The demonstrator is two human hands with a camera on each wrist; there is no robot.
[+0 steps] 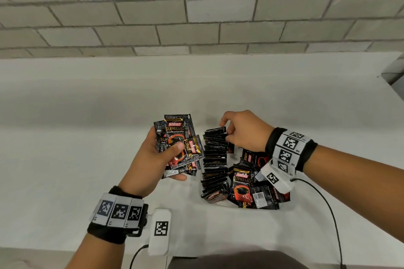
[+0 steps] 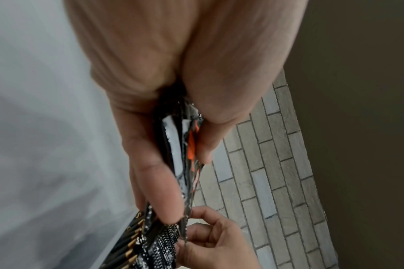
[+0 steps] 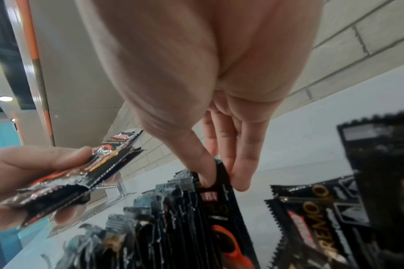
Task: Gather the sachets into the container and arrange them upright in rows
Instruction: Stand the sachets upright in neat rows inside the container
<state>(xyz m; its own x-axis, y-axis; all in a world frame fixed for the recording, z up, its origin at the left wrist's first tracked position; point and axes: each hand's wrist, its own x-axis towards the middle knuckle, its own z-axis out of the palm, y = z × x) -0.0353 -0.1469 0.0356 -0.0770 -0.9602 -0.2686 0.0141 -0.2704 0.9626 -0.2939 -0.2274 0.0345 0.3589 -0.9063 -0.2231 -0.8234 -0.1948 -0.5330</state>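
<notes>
We see one upright row of black foil coffee sachets (image 1: 215, 159) standing; our right hand (image 1: 244, 133) pinches its far sachet (image 3: 216, 174), our left hand (image 1: 153, 159) grips a fanned bunch (image 1: 179, 144) (loose sachets (image 1: 251, 190) remain beside the row)

Commercial or public interior, exact kind unclear: grey brick wall (image 1: 196, 13) behind white counter (image 1: 87, 98), recessed ceiling lights (image 3: 5, 98), orange-striped pillar (image 3: 35, 63).

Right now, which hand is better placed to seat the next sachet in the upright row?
Right. The right hand already pinches a sachet at the far end of the upright row. The left hand is occupied gripping the spare stack beside it.
</notes>
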